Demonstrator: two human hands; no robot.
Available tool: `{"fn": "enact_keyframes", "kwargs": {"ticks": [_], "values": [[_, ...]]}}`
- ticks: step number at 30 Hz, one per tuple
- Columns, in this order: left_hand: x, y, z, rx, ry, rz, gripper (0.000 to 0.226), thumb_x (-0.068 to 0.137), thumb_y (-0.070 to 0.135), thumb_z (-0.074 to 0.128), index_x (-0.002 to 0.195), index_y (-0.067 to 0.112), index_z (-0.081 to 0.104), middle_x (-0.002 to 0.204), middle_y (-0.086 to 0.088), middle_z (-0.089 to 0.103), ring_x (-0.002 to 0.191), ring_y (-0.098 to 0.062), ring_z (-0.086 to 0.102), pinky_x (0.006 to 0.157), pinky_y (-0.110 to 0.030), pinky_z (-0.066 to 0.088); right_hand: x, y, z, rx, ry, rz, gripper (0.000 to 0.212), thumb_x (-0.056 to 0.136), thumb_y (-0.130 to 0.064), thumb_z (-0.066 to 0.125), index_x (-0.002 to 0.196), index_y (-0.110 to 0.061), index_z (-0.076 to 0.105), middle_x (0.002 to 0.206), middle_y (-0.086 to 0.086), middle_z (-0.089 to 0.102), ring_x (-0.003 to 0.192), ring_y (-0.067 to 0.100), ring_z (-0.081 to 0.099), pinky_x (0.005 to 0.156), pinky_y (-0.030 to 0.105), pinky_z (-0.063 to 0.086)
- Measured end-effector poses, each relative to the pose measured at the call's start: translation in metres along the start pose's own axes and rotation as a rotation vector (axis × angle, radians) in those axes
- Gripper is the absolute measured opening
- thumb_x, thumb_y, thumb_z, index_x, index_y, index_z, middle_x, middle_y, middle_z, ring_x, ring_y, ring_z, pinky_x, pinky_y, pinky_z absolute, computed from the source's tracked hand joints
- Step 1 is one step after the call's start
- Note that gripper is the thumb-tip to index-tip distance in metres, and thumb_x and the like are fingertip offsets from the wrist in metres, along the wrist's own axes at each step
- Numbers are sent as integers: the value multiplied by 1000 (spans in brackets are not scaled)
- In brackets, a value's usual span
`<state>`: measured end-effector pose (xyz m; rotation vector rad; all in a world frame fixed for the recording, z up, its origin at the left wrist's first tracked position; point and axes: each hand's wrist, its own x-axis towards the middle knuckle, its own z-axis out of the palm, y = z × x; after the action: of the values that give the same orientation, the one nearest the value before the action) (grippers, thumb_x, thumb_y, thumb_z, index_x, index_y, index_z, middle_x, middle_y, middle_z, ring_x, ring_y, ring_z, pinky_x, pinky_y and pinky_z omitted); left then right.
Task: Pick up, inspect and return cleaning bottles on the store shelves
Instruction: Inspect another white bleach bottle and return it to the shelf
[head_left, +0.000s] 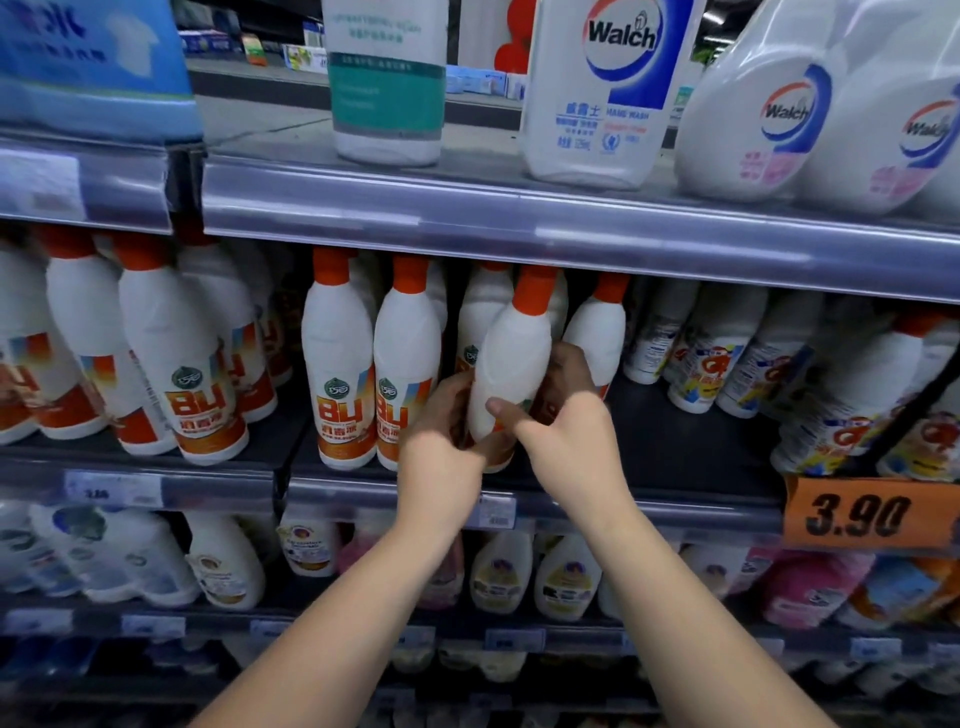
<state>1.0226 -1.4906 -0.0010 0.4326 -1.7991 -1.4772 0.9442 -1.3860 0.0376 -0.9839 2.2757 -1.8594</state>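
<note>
A white cleaning bottle (511, 353) with an orange cap leans to the right at the front of the middle shelf (675, 499). Both my hands grip its lower body: my left hand (441, 415) wraps the left side, and my right hand (558, 415) holds the right side with the thumb across the front. Its label is mostly hidden by my fingers. Matching white bottles with orange "84" labels (343, 364) stand upright just to its left and behind it.
The upper shelf (467, 213) overhangs close above the bottle caps and carries Walch bottles (613, 88). Other white bottles (722, 364) crowd the right of the middle shelf, above an orange 3.90 price tag (862, 514). More bottles fill the lower shelves.
</note>
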Motion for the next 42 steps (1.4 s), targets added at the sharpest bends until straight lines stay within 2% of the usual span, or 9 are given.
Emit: {"fn": "enact_keyframes", "kwargs": {"ticks": [5, 11, 17, 20, 23, 27, 30, 36, 42], "values": [[1, -8, 5, 66, 36, 30, 59, 83, 6, 85, 112, 51, 61, 108, 23, 74, 103, 5, 71, 87, -13, 57, 8, 11, 2, -19, -3, 4, 53, 86, -15, 85, 128, -35, 60, 122, -11, 74, 114, 5, 70, 98, 37, 61], [0, -9, 11, 110, 3, 21, 49, 91, 9, 78, 128, 34, 59, 123, 5, 73, 118, -12, 69, 103, -40, 58, 8, 8, 3, -126, 25, 5, 54, 88, -16, 83, 136, -20, 58, 126, 0, 72, 118, 18, 68, 100, 43, 58], [-22, 2, -16, 372, -36, 61, 49, 91, 23, 75, 137, 28, 61, 127, 14, 71, 118, 0, 64, 101, -25, 55, -18, -17, -3, -292, 282, -164, 29, 91, -35, 74, 111, -19, 59, 96, -8, 62, 89, 9, 62, 71, 15, 48], [-36, 2, -47, 407, 134, 69, 24, 92, 22, 73, 114, 25, 66, 106, 9, 73, 102, -9, 69, 87, -35, 60, -27, -38, 21, -246, 134, -295, 20, 96, -36, 67, 106, -20, 58, 95, -7, 64, 89, 8, 64, 73, 22, 54], [-37, -2, -71, 415, 200, 15, 26, 92, 13, 73, 115, 22, 65, 105, 4, 70, 100, -14, 69, 85, -40, 60, -20, -45, 58, -401, -79, -141, 36, 95, -48, 69, 103, -19, 49, 95, -3, 63, 88, 18, 65, 66, 29, 52], [-41, -6, -85, 439, 167, -11, 27, 91, 11, 71, 115, 20, 63, 108, 1, 69, 105, -18, 66, 91, -41, 57, -6, -40, 94, -285, -87, 12, 67, 91, -35, 77, 142, -9, 43, 132, 15, 66, 123, 34, 64, 97, 46, 55], [-45, -9, -96, 432, 146, -6, 26, 91, 14, 71, 112, 24, 60, 108, 5, 69, 104, -14, 65, 91, -42, 57, 1, -33, 102, -328, -26, 38, 53, 91, -30, 79, 131, -6, 53, 127, 16, 69, 120, 37, 65, 99, 47, 53], [-46, -10, -113, 372, 119, 27, 39, 92, 27, 73, 128, 27, 58, 121, 11, 69, 116, -8, 65, 99, -40, 56, -25, -21, 93, -285, 23, -85, 43, 87, -30, 82, 109, -26, 45, 101, 3, 71, 94, 27, 71, 74, 44, 60], [-45, 2, -116, 319, -155, 123, 80, 79, 42, 85, 150, 34, 49, 143, 15, 57, 135, -7, 55, 109, -34, 50, -65, -26, 58, -90, -43, -261, 68, 82, -31, 87, 135, -41, 47, 128, -23, 63, 119, 8, 66, 91, 31, 60]]}}
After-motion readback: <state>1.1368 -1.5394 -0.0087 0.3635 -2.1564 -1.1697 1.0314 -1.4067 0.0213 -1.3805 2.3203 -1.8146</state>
